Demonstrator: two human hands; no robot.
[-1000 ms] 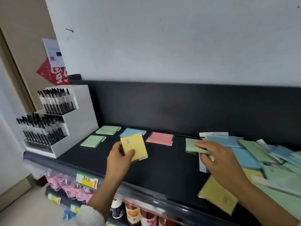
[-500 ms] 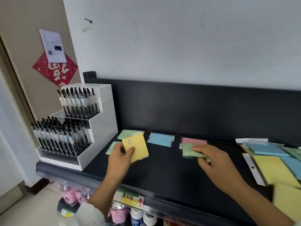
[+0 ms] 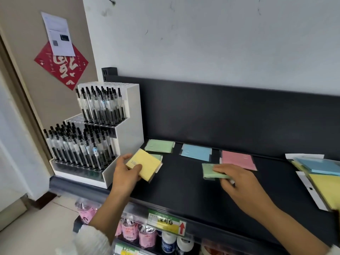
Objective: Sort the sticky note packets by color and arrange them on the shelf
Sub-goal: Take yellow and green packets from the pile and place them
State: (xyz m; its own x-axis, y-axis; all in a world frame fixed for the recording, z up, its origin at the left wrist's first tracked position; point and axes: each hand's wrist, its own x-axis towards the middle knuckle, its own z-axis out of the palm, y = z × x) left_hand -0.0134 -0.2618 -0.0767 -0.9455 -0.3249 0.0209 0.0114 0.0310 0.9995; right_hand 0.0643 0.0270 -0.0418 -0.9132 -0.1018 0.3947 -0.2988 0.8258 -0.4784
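My left hand (image 3: 126,173) holds a yellow packet (image 3: 145,164) low over the black shelf (image 3: 184,188), right beside the pen rack, partly covering a green packet (image 3: 158,156) under it. My right hand (image 3: 237,178) grips a green packet (image 3: 211,171) near the shelf's middle, just in front of the pink packet (image 3: 238,159). Along the back lie a green packet (image 3: 159,145) and a blue packet (image 3: 196,152). At the right edge sits an unsorted pile (image 3: 320,173) of blue and yellow packets.
A white stepped pen rack (image 3: 110,133) full of black pens stands at the shelf's left end. The black back panel (image 3: 239,118) rises behind the packets. A price label (image 3: 166,222) hangs on the front rail, with bottles on the lower shelf (image 3: 147,236).
The view has swung left, so the pile has slid to the right edge. My left hand has carried the yellow packet left and down toward the pen rack. My right hand still grips the green packet.
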